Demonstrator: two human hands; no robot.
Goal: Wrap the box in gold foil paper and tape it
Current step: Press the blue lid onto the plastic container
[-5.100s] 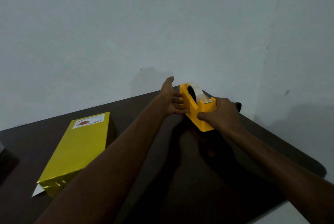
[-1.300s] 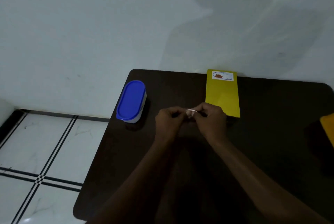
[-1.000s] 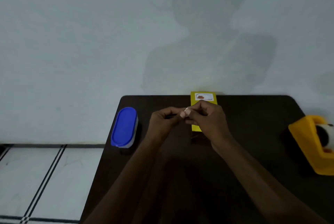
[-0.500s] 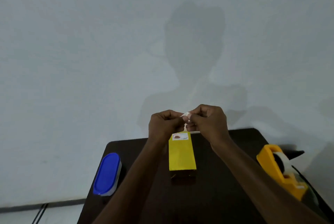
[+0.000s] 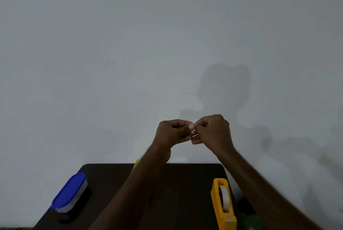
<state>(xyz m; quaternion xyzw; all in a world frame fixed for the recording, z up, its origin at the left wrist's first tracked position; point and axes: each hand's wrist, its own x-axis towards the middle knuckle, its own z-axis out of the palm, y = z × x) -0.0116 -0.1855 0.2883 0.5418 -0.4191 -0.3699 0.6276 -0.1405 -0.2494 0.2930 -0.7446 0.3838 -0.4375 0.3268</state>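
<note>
Hands – left hand [image 5: 171,133] and right hand [image 5: 213,131] pinching a tape strip [image 5: 192,129] – have lifted above the now-hidden box, taping pending.

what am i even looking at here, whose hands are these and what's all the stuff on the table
This is one picture from a camera worn on a person's head, looking forward and down; no machine is involved. Their left hand and right hand are raised in front of the wall, together pinching a small piece of tape. Below is a dark table with a blue-lidded container and a yellow tape dispenser. The gold-wrapped box is mostly hidden behind the left arm.
</note>
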